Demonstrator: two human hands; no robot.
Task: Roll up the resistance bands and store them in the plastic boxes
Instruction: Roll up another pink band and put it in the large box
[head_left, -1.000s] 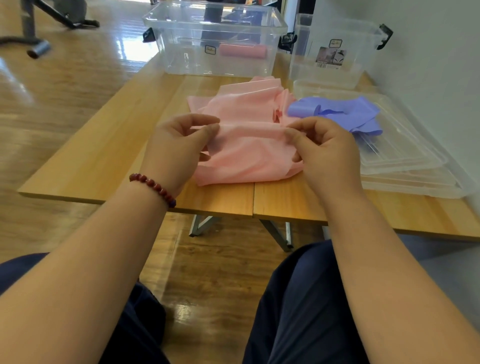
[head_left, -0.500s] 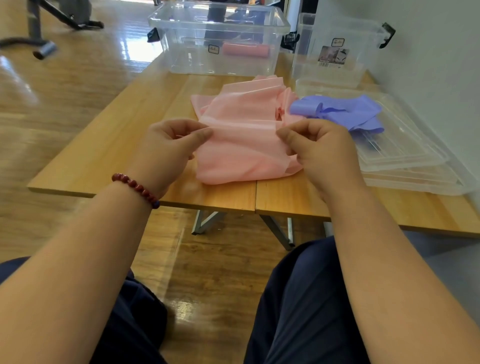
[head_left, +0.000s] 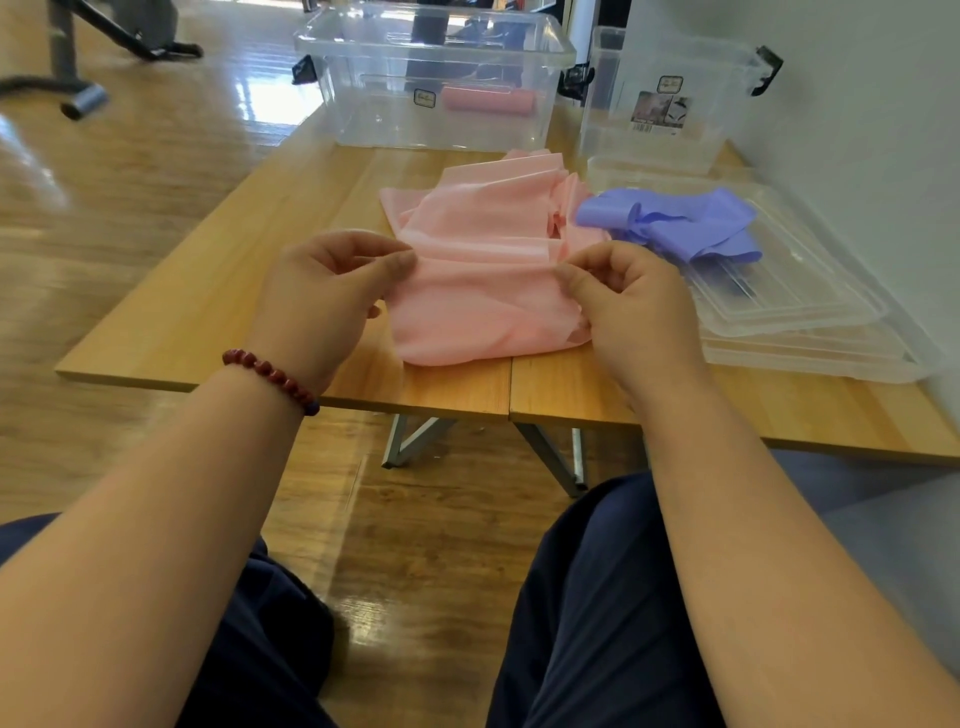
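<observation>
A loose pink resistance band (head_left: 483, 270) lies crumpled on the wooden table (head_left: 208, 312) in front of me. My left hand (head_left: 327, 296) pinches its left edge, and my right hand (head_left: 634, 306) pinches its right edge, holding a fold taut between them. A purple resistance band (head_left: 680, 223) lies bunched on a clear lid (head_left: 800, 291) to the right. At the back stands a clear plastic box (head_left: 431, 78) with a rolled pink band (head_left: 488, 98) inside. A second clear box (head_left: 670, 98) stands to its right.
Two clear lids are stacked at the right, near the white wall (head_left: 857, 104). The table's near edge runs just below my hands. Dark exercise equipment legs (head_left: 78, 78) stand on the wooden floor at the far left. My knees are under the table edge.
Both hands have shifted slightly toward me along the pink band's edges and keep their pinch. The band's fold between them looks a little smoother.
</observation>
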